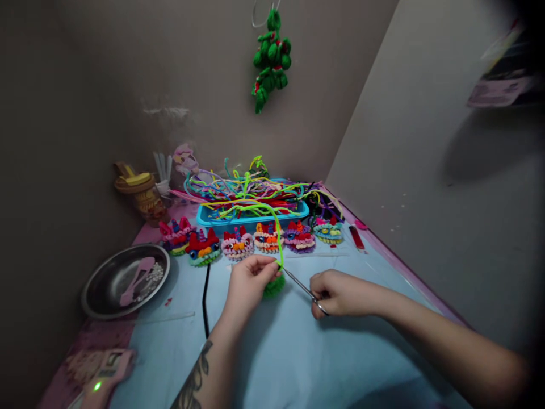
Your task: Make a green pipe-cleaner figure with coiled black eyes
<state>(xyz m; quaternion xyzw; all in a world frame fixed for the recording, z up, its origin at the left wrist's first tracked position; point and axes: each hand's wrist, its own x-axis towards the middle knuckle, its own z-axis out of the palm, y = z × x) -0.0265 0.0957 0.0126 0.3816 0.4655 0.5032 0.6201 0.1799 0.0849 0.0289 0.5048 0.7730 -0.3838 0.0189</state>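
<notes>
My left hand point(254, 277) pinches a green fuzzy pipe-cleaner piece point(273, 286) between thumb and fingers. From that pinch a lime-green pipe cleaner point(279, 233) rises and bends away to the left, over the blue tray. My right hand point(331, 293) is closed round the handles of metal scissors point(301, 284). The scissor tips meet the lime strand right beside my left fingertips; whether the blades are apart is too small to tell. Part of the green piece is hidden behind my left hand.
A blue tray point(251, 226) heaped with coloured pipe cleaners stands at the back. Several colourful fuzzy faces point(237, 244) line up before it. At left are a metal bowl point(96, 292), a brown pot point(149, 204) and a pink glue gun point(104, 375) with a lit green light.
</notes>
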